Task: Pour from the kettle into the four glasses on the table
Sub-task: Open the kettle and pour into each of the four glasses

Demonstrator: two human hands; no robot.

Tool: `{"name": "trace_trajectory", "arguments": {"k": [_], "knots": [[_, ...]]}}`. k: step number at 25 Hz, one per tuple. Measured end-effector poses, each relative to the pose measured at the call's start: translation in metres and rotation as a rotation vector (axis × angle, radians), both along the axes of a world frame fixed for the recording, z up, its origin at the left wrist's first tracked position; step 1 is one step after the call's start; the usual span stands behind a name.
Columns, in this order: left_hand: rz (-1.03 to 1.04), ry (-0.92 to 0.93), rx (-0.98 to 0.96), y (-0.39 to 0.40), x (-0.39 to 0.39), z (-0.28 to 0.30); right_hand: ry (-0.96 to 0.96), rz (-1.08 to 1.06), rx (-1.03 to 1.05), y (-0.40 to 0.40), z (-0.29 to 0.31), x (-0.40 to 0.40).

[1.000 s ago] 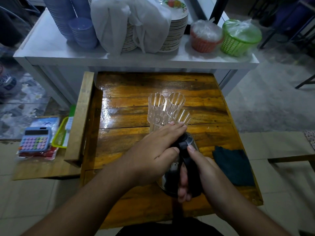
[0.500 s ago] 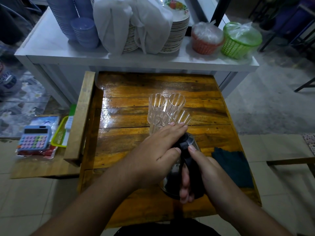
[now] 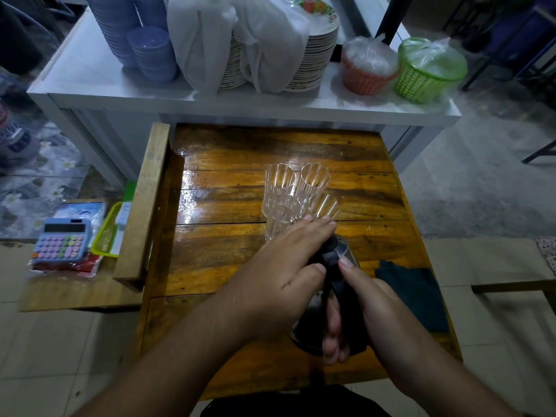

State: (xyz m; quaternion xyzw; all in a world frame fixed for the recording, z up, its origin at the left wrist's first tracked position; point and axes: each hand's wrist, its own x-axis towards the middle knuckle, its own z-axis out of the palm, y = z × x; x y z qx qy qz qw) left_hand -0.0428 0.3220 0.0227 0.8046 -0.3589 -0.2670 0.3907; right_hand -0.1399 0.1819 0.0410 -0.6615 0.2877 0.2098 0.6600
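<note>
A steel kettle [image 3: 310, 329] with a black lid and handle stands near the front of the wooden table [image 3: 240, 152]. My right hand [image 3: 367, 308] is wrapped around the black handle. My left hand [image 3: 279, 275] lies flat on the kettle's lid, fingers stretched forward. Several clear ribbed glasses [image 3: 313, 182] stand bunched together just beyond the kettle; my left fingertips partly hide the nearest ones. The glasses look empty.
A dark cloth [image 3: 415, 293] lies on the table to the right of the kettle. Behind stands a white counter [image 3: 90, 82] with stacked plates, blue bowls and two baskets. A calculator [image 3: 61, 240] and a green tray rest on a low bench at left.
Almost nothing has moved. Both hands stay on the kettle; the kettle and the view have shifted very slightly.
</note>
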Motion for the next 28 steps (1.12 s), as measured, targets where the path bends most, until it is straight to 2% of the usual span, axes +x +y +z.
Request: {"name": "trace_trajectory", "arguments": {"k": [28], "knots": [[0.027, -0.029, -0.061, 0.000, -0.010, 0.016, -0.065, 0.016, 0.078, -0.001, 0.017, -0.007]]}}
